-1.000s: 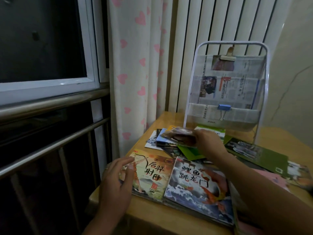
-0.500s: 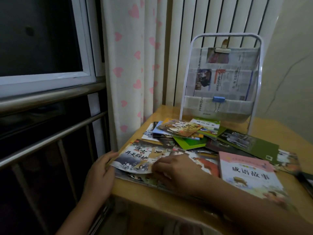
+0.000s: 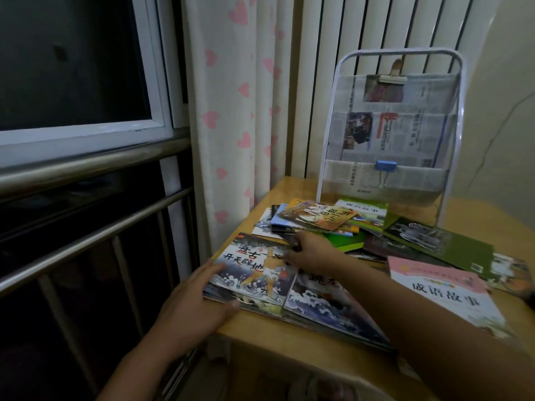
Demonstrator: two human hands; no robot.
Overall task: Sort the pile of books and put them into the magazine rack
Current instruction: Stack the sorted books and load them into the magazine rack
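While leaning over the wooden table [image 3: 269, 334], sorting picture books in front of the magazine rack [image 3: 389, 125].

Standing upright at the table's far edge, newspaper-lined, with a loose pile of books [image 3: 318, 218] lying just before its foot. Lying nearest, a wave-covered book [image 3: 252, 270] atop a low stack at the near left corner. Cupping that stack's left edge with the left hand [image 3: 197, 302], fingers together, thumb beneath the front edge. Resting the right hand [image 3: 311, 254] on the cover's far right corner, fingers curled; pinching or merely pressing, cannot tell.
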